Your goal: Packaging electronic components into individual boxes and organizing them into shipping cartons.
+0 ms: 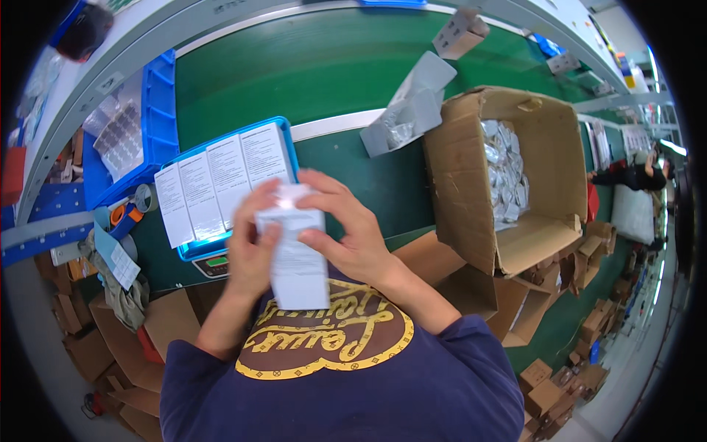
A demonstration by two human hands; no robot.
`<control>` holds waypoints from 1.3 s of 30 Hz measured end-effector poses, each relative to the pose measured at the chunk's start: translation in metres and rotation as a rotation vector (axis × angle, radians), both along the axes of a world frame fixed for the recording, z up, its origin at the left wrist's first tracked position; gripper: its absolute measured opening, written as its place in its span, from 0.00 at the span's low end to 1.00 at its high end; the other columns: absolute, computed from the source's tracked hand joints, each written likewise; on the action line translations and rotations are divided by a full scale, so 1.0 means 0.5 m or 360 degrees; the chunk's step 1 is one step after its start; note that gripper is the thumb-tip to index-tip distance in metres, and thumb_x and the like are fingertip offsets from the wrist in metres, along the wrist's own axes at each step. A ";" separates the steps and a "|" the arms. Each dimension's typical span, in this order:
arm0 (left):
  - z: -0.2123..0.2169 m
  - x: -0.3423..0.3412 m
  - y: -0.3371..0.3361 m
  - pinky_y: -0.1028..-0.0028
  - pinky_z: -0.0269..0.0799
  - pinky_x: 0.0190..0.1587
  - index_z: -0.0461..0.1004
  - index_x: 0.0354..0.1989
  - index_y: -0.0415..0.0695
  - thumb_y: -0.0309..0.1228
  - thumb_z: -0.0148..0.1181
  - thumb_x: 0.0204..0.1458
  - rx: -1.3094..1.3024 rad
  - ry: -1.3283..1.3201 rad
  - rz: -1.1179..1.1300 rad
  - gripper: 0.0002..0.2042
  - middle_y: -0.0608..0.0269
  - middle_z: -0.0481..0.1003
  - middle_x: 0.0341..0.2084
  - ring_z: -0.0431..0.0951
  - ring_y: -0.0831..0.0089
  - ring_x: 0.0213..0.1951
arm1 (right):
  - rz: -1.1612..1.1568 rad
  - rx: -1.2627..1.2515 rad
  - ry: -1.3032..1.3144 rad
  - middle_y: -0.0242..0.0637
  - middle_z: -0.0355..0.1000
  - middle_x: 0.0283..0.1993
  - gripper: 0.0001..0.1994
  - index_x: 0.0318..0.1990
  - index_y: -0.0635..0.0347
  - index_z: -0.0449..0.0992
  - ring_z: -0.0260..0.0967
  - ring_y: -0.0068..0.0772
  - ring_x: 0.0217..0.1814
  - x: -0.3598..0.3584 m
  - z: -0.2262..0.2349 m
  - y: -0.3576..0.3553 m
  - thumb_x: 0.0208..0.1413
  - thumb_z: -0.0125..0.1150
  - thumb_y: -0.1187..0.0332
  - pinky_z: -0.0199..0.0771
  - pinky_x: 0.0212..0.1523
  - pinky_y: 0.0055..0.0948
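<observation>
White and printed, a small carton (300, 269) is gripped between the left hand (251, 237) and right hand (352, 232), close before the dark shirt (331, 405). Farther left, similar cartons (230, 177) fill a blue tray (289, 140); right, a cardboard box (460, 162) holds silvery packets (502, 177).

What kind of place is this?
Probably a packing area, maybe in a factory. There's a long green work surface, a big cardboard box of silvery packets, and white boxes lined up in a blue tray.
</observation>
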State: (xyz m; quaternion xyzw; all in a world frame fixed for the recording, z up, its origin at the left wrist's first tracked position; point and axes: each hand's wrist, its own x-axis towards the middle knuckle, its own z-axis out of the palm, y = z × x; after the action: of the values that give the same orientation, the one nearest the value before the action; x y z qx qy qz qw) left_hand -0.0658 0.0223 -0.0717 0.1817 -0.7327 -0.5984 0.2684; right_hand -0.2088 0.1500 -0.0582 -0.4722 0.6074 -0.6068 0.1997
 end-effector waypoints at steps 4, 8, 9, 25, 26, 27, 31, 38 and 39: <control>0.003 0.060 -0.198 0.67 0.62 0.61 0.67 0.53 0.41 0.38 0.47 0.65 -0.0185 -0.0194 0.0678 0.15 0.51 0.71 0.55 0.70 0.65 0.55 | -0.0163 0.0373 0.0211 0.42 0.70 0.59 0.27 0.59 0.63 0.69 0.67 0.40 0.63 -0.100 0.111 0.077 0.50 0.67 0.69 0.65 0.63 0.35; -0.040 0.098 -0.336 0.69 0.61 0.60 0.66 0.57 0.42 0.41 0.44 0.66 -0.0099 -0.0383 0.0736 0.19 0.53 0.71 0.54 0.70 0.66 0.54 | -0.1047 0.0661 0.0267 0.37 0.76 0.46 0.12 0.51 0.63 0.75 0.72 0.27 0.48 -0.352 0.137 0.236 0.63 0.55 0.70 0.71 0.51 0.26; -0.046 0.097 -0.359 0.70 0.60 0.61 0.66 0.59 0.43 0.42 0.43 0.67 -0.0161 -0.0561 0.0712 0.19 0.54 0.70 0.54 0.69 0.67 0.54 | -0.1116 0.0844 0.0367 0.39 0.76 0.47 0.14 0.52 0.63 0.74 0.72 0.27 0.49 -0.433 0.110 0.276 0.62 0.57 0.68 0.71 0.50 0.25; 0.014 -0.495 -0.257 0.63 0.66 0.60 0.61 0.63 0.48 0.29 0.65 0.50 -0.0676 -0.0686 -0.0860 0.31 0.51 0.69 0.59 0.68 0.58 0.62 | -0.0131 0.2627 0.0575 0.55 0.72 0.52 0.37 0.56 0.66 0.67 0.71 0.51 0.56 -0.644 -0.494 0.517 0.36 0.71 0.58 0.72 0.56 0.43; -0.013 -0.570 -0.234 0.62 0.65 0.61 0.58 0.66 0.49 0.25 0.65 0.48 -0.0494 -0.0655 -0.1026 0.35 0.51 0.65 0.62 0.64 0.57 0.64 | -0.0019 0.2668 0.0886 0.52 0.74 0.51 0.34 0.52 0.66 0.72 0.74 0.48 0.52 -0.648 -0.522 0.563 0.36 0.71 0.57 0.74 0.53 0.41; -0.049 -0.598 -0.239 0.61 0.64 0.62 0.55 0.68 0.51 0.22 0.65 0.46 -0.0316 -0.0696 -0.1063 0.39 0.51 0.62 0.65 0.61 0.55 0.66 | 0.0065 0.2507 0.0984 0.50 0.75 0.52 0.30 0.47 0.66 0.77 0.75 0.50 0.51 -0.636 -0.455 0.485 0.36 0.71 0.56 0.75 0.52 0.38; -0.128 -0.734 -0.198 0.61 0.64 0.63 0.51 0.70 0.54 0.15 0.62 0.43 0.0087 -0.0814 -0.1406 0.44 0.53 0.55 0.68 0.56 0.53 0.69 | -0.0189 0.2266 0.0822 0.51 0.78 0.44 0.19 0.45 0.56 0.80 0.76 0.50 0.48 -0.589 -0.299 0.521 0.46 0.65 0.57 0.74 0.50 0.41; -0.129 -0.704 -0.168 0.58 0.66 0.61 0.65 0.55 0.54 0.15 0.62 0.43 -0.0841 0.0085 -0.0938 0.30 0.53 0.56 0.64 0.64 0.49 0.63 | -0.1470 0.1157 0.0051 0.38 0.72 0.33 0.15 0.55 0.59 0.69 0.70 0.25 0.29 -0.414 0.052 0.441 0.63 0.52 0.66 0.75 0.32 0.28; -0.111 -0.695 -0.147 0.58 0.67 0.61 0.67 0.53 0.53 0.17 0.63 0.43 -0.0999 -0.0090 -0.1076 0.27 0.52 0.57 0.63 0.66 0.49 0.60 | -0.1555 0.0745 -0.0254 0.33 0.69 0.32 0.15 0.56 0.59 0.67 0.65 0.17 0.26 -0.384 0.080 0.439 0.65 0.50 0.65 0.73 0.27 0.23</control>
State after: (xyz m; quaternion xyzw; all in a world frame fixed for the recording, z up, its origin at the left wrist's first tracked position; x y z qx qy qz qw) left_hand -0.4133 -0.0510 -0.1274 -0.1414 -0.9037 -0.3962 0.0803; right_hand -0.4006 0.3696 -0.0180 -0.0308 0.8578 -0.5114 0.0398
